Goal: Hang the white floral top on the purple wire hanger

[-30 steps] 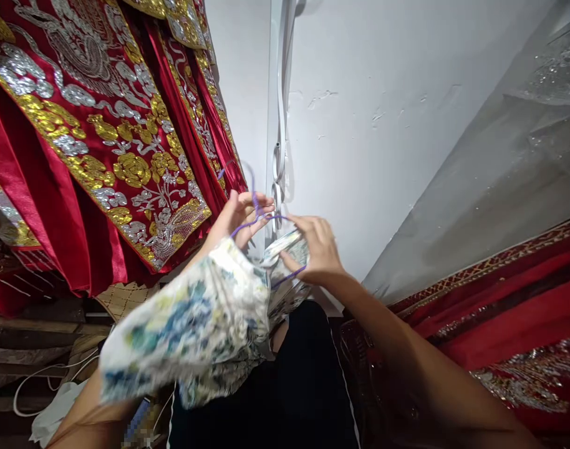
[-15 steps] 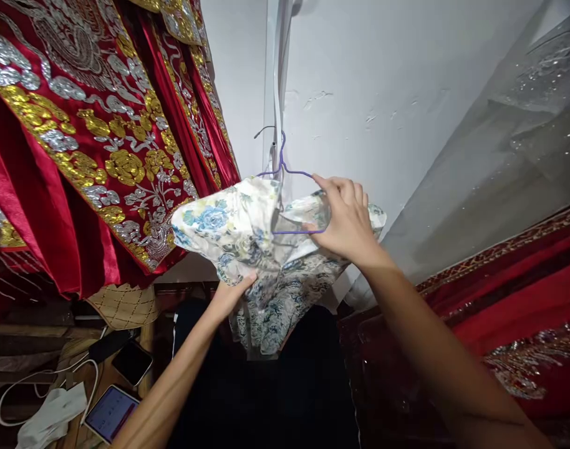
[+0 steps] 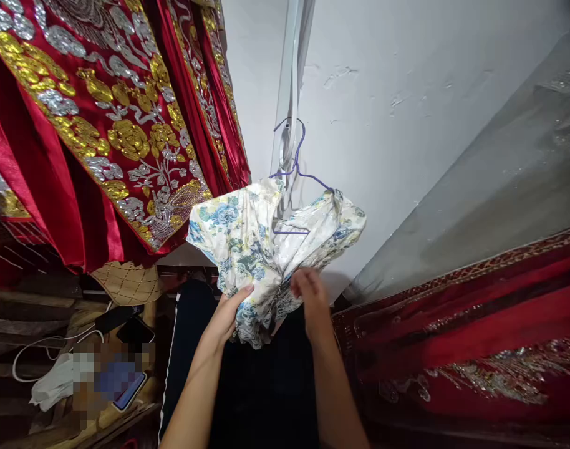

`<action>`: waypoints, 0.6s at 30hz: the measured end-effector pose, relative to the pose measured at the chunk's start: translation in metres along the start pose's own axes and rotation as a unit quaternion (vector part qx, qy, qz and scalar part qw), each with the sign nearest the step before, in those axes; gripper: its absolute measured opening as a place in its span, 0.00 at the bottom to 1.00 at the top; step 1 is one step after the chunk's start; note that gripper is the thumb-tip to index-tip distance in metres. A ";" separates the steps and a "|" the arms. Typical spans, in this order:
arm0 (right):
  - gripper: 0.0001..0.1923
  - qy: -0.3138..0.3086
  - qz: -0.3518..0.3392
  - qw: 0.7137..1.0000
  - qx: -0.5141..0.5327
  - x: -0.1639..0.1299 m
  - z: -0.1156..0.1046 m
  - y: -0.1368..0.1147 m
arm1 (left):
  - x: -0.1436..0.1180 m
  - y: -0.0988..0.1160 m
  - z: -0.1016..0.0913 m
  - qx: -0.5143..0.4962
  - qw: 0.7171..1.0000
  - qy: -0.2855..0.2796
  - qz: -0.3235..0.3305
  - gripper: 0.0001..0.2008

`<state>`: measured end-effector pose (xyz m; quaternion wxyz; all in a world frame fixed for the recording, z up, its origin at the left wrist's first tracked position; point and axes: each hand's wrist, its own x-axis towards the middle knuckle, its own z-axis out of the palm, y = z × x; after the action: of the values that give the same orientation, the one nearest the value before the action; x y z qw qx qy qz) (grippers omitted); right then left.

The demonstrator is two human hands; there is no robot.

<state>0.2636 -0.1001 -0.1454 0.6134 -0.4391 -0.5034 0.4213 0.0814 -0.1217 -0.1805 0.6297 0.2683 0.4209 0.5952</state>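
A short-sleeved floral blouse (image 3: 247, 240) in white with blue and yellow flowers hangs on a purple wire hanger (image 3: 296, 163). My left hand (image 3: 226, 315) grips the blouse's lower left side, thumb in front and the other fingers hidden behind the cloth. At the front, just below the open neckline, is my right hand (image 3: 313, 299). Its curled fingers are blurred against the fabric, so whether they pinch it cannot be made out. Through the neckline the hanger's bottom bar shows.
A pale strap (image 3: 292, 75) hangs down the white wall (image 3: 383, 75) to the hanger. Red sequined costumes (image 3: 126, 137) hang at left, more red fabric (image 3: 476, 312) at right. A low wooden stand at lower left holds a phone (image 3: 128, 390), white cloth (image 3: 55, 380) and a cable.
My right hand has left the hanger and the blouse's right shoulder and moved down to the front. The right shoulder now sits over the hanger's arm. My left hand keeps its hold.
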 end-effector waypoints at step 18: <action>0.18 -0.136 0.058 0.989 -0.012 -0.018 0.008 0.025 | -0.002 -0.010 0.007 -0.043 0.996 0.029 0.070 0.38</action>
<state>0.2516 -0.1103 -0.1736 0.5084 -0.4141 -0.5606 0.5058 0.0929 -0.1241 -0.1853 0.5853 0.2522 0.3932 0.6627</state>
